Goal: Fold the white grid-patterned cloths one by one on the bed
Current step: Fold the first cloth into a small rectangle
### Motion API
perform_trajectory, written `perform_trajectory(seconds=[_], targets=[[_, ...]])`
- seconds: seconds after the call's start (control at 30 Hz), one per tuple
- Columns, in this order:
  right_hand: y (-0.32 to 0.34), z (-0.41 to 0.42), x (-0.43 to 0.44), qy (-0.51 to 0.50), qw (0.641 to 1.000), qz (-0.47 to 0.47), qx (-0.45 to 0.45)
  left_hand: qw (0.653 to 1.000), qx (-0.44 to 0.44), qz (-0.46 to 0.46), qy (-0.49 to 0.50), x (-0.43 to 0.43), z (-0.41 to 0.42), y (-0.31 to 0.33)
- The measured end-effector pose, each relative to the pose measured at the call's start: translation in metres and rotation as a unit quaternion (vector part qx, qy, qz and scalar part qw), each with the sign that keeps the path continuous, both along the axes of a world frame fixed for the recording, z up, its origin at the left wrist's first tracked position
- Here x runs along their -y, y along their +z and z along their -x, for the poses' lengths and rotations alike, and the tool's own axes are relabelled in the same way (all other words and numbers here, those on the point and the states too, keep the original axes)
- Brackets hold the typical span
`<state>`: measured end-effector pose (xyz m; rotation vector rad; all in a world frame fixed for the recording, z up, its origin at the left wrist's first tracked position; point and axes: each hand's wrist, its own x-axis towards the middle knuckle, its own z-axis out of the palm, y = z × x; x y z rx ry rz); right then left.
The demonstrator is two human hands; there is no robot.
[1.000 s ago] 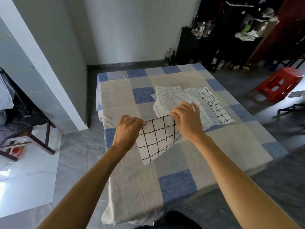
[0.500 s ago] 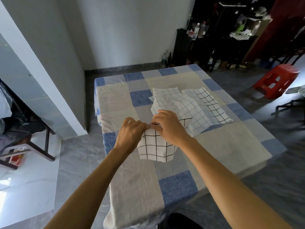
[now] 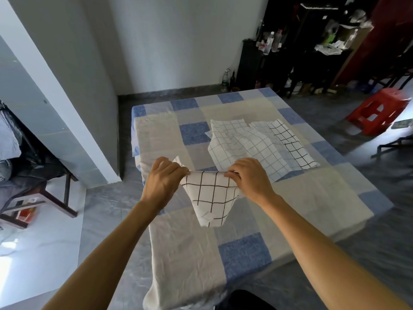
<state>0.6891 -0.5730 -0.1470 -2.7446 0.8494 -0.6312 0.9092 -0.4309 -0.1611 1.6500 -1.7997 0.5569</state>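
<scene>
Far left, a dark wooden bench (image 3: 55, 198) stands on the floor beside a white wall (image 3: 55, 86). Next comes the bed (image 3: 178, 265), spread with a sheet (image 3: 245, 253) checked in blue, grey and cream.

My left hand (image 3: 164, 176) is over the bed's near left part. Its fingers are curled, and thumb and fingertips pinch the left end of the cloth's top edge. The cloth (image 3: 212, 198), white with a wide dark grid, hangs down between my two hands and narrows toward its lower end. One corner of it pokes up just past my left knuckles. I cannot tell whether its lower end touches the sheet.

My right hand (image 3: 250, 177) has its fingers curled too and pinches the right end of the same top edge, so the edge runs nearly level from hand to hand.

Beyond my right hand, toward the far right of the bed, the pile (image 3: 245, 144) of other grid cloths lies flat, the pieces overlapping one another.

Farther back, against the rear wall, a dark shelf (image 3: 263, 66) carries bottles (image 3: 273, 42). At far right a red stool (image 3: 380, 110) stands on the grey floor, well apart from the bed.
</scene>
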Motion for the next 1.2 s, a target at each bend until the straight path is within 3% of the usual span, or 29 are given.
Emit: perform_trajectory(seconds=[0.23, 0.53, 0.73, 0.9, 1.07, 1.2], targets=[[0.0, 0.007, 0.005, -0.021, 0.999, -0.044, 0.009, 0.998, -0.02, -0.051, 0.03, 0.001, -0.008, -0.003], [0.011, 0.015, 0.017, -0.073, 0.969, -0.192, 0.139, 0.988, -0.057, -0.121, 0.073, -0.01, -0.024, -0.018], [0.025, 0.002, 0.011, -0.061, 0.965, -0.189, 0.171, 0.973, -0.094, -0.159, 0.137, -0.003, -0.018, -0.01], [0.039, -0.021, -0.004, -0.004, 0.975, -0.175, 0.135, 0.987, -0.094, -0.13, 0.032, 0.027, 0.02, 0.025], [0.051, -0.037, -0.013, 0.027, 0.971, -0.189, 0.143, 0.965, -0.218, -0.141, -0.021, 0.044, 0.044, 0.041], [0.047, -0.033, -0.006, 0.023, 0.977, -0.187, 0.105, 0.944, -0.315, -0.099, 0.01, 0.039, 0.037, 0.039]])
